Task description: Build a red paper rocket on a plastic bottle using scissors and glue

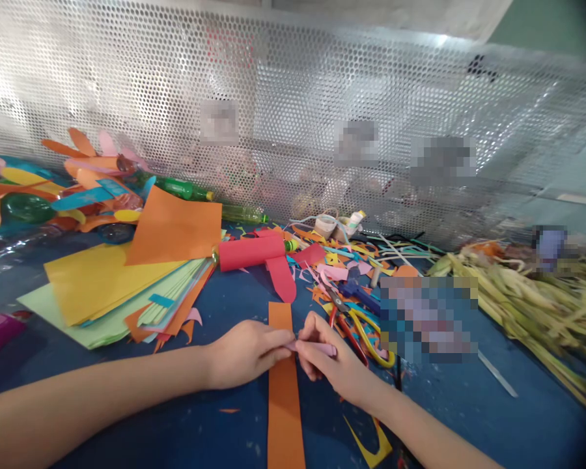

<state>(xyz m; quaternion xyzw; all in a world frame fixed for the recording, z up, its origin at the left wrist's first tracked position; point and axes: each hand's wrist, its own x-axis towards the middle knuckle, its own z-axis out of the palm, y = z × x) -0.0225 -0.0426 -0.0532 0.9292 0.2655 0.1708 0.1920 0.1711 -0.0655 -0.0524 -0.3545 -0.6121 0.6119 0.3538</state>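
A small pink paper piece (pixel 328 350) is pinched between the fingers of my right hand (pixel 328 355). Its other end meets the fingertips of my left hand (pixel 254 352), which are closed on it too. Both hands are above a long orange paper strip (pixel 286 417) that runs toward me on the blue table. Just beyond the strip lies a bottle wrapped in red paper (pixel 251 252), with red petal-shaped pieces attached and a yellow-green cap. Scissors with red and yellow handles (pixel 368 335) rest right of my right hand.
Stacked coloured paper sheets (pixel 102 286) lie at the left, near paper-decorated bottles (pixel 92 189). Paper scraps (pixel 342 260) and a glue bottle (pixel 355 221) are beyond my hands. Dried husks (pixel 512 293) cover the right side. A perforated metal screen (pixel 293 98) borders the back.
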